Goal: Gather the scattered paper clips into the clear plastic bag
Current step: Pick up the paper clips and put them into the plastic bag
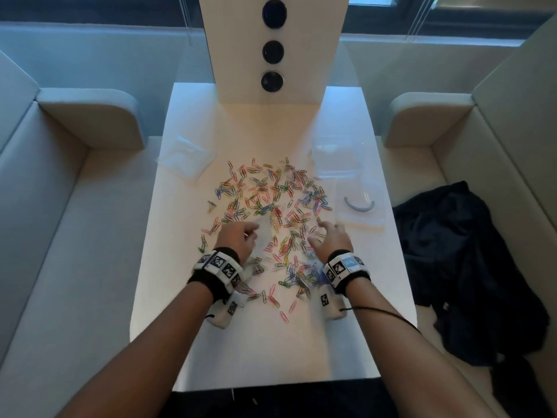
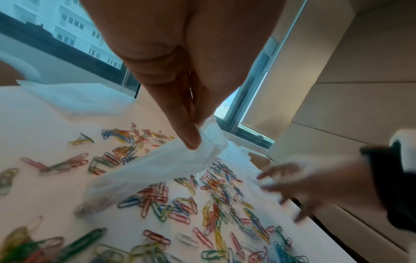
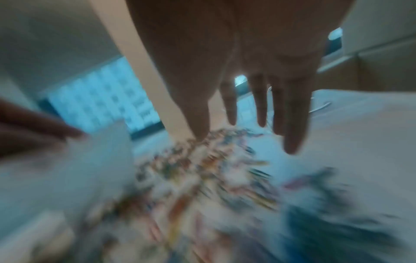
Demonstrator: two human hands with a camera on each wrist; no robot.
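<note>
Head view: left hand pinches the clear plastic bag in its grip above the paper clips scattered across the worktop — right hand spread, holding nothing. Bagging looks barely begun — next, open the mouth and scoop.

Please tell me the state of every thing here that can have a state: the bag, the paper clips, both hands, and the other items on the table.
clear plastic bag: pinched at one edge, hanging limp over the clips
paper clips: scattered loose on the table
left hand: pinches the bag
right hand: fingers spread, holding nothing
flat bag at far left: lying flat
packet with curved piece: lying flat
dark garment: crumpled on the seat
</note>
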